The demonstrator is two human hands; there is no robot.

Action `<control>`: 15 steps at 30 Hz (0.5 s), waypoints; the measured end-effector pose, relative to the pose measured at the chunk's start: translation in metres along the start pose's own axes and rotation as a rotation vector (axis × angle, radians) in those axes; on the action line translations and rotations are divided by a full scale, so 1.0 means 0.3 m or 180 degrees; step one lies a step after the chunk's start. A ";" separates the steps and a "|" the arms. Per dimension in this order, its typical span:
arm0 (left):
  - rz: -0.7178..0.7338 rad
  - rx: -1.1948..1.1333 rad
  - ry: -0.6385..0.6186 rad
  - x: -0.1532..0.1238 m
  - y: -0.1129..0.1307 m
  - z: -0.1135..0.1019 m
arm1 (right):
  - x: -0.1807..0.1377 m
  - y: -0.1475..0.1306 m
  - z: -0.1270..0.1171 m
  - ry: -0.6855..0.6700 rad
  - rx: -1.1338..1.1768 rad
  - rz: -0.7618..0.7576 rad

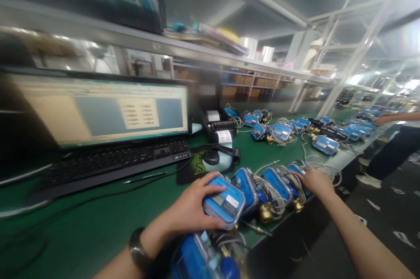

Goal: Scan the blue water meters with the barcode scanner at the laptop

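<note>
My left hand (197, 202) is closed around the sides of a blue meter (225, 200) with a small grey display, a white label and a clear cover. Farther along the row, my right hand (316, 183) grips the edge of another blue meter (296, 168), mostly hidden behind its neighbours and my fingers. Between my hands two more blue meters (276, 184) lean on edge, with coiled grey cables (273, 193) and brass fittings (265, 212). Below my left hand lies one more blue meter (193, 255), cut off by the picture's bottom edge.
A monitor (98, 110) and keyboard (131, 161) stand on the green bench (147, 209) at left. Beyond my left hand are a mouse (211, 158) and a label printer (218, 126). More meters (282, 131) lie behind. Another person's arm (398, 117) reaches in at far right.
</note>
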State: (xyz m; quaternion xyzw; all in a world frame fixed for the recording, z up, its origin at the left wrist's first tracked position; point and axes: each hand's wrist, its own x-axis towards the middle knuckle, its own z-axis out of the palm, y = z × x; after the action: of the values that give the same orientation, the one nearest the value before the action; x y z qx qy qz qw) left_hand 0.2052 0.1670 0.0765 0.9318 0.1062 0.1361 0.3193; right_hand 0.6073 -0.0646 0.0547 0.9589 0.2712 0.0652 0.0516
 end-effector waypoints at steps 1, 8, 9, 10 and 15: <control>0.0029 -0.0005 -0.0028 -0.026 -0.011 -0.017 | -0.025 -0.027 -0.012 -0.0025 -0.0010 0.0005; 0.0118 -0.0273 0.0019 -0.253 -0.104 -0.147 | -0.188 -0.216 -0.075 -0.0149 -0.0091 0.0066; 0.0050 -0.0301 0.0099 -0.302 -0.109 -0.167 | -0.212 -0.244 -0.082 -0.0154 -0.0085 0.0068; -0.0052 -0.0270 0.0271 -0.357 -0.108 -0.186 | -0.237 -0.272 -0.090 -0.0169 -0.0075 0.0069; -0.0182 0.0486 0.1156 -0.665 -0.043 -0.206 | -0.339 -0.421 -0.134 -0.0314 0.0014 0.0007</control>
State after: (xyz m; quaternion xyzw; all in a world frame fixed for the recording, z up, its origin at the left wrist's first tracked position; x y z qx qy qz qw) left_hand -0.0036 0.1552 0.0782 0.9101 0.1985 0.2844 0.2270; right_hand 0.4505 -0.0084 0.0675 0.9614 0.2674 0.0173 0.0627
